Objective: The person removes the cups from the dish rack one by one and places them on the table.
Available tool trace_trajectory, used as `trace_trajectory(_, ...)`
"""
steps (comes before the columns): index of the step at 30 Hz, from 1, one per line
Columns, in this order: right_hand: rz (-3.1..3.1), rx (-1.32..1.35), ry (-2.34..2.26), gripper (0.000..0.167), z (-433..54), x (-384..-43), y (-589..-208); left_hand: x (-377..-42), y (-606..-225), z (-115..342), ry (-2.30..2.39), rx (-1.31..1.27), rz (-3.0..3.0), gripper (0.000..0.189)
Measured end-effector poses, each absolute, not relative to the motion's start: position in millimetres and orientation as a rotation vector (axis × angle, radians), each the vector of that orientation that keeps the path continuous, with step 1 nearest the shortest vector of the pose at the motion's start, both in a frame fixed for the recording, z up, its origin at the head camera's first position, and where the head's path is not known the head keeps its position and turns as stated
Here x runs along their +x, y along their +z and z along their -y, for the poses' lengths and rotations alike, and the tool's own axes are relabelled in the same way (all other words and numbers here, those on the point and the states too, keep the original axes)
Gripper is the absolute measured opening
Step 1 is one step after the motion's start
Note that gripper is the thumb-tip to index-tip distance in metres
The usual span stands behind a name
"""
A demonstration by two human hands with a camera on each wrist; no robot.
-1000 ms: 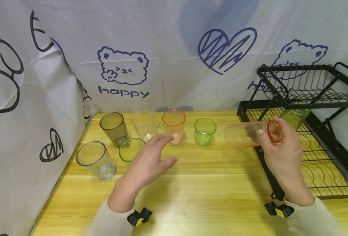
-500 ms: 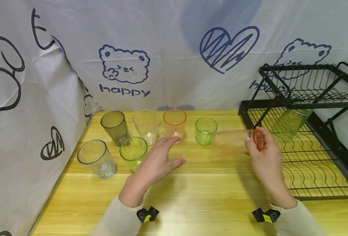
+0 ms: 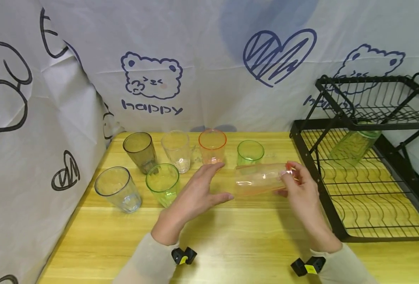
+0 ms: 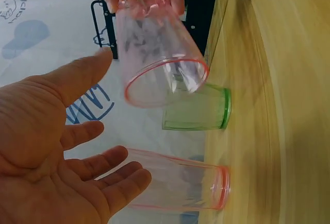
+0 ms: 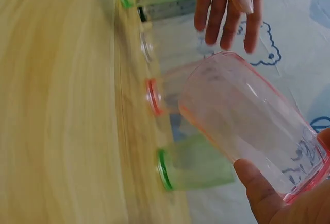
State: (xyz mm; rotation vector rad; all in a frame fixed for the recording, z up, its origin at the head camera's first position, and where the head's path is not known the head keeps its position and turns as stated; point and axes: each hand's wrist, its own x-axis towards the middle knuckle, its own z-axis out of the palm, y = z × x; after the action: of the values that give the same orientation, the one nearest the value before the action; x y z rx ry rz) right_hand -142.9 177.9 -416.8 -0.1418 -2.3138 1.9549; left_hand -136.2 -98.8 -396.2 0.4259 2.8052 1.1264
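Note:
In the head view my right hand (image 3: 299,189) grips a clear pinkish-orange cup (image 3: 259,179) by its base end, the cup lying sideways above the table with its mouth toward the left. My left hand (image 3: 195,193) is just left of that mouth, fingers spread and relaxed, holding nothing. The left wrist view shows the held cup (image 4: 154,54) with its red-edged rim facing the open left palm (image 4: 31,147). Behind the hands stand a red-rimmed cup (image 3: 213,146) and a short green cup (image 3: 250,152), which the held cup partly overlaps.
To the left stand a green cup (image 3: 162,183), a bluish clear cup (image 3: 118,189), a dark grey-brown cup (image 3: 140,153) and a clear cup (image 3: 176,152). A black two-tier rack (image 3: 310,157) at right holds a tilted green cup (image 3: 353,146). A printed cloth (image 3: 209,59) hangs behind.
My right hand has carried the pinkish-orange cup leftward from the rack's edge toward my left hand. My left hand has shifted slightly to the right, still relaxed.

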Motion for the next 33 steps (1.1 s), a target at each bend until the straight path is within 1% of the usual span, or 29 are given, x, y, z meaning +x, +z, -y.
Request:
trace_trajectory(5, 2.248, -0.158, 2.172, 0.049, -169.3, -140.0, -417.3, -136.9, -397.8, 94.7, 1.132, 0.472, -2.775, 0.098)
trace_trajectory(13, 2.144, -0.142, 2.412, 0.049, -156.3, -138.0, -418.6, -134.7, -397.3, 94.2, 1.155, 0.512, -2.760, 0.097)
trace_trajectory(25, 1.962, -0.018, 2.724, 0.035, -150.8, -134.1, -429.2, -130.0, -398.4, 97.0, 1.333, 0.586, -2.702, 0.092)
trace_trajectory(33, 1.886, -0.006, 2.875, 0.040, -149.4, -133.7, -431.9, -124.5, -392.0, 99.0, 1.401, 0.630, -2.649, 0.091)
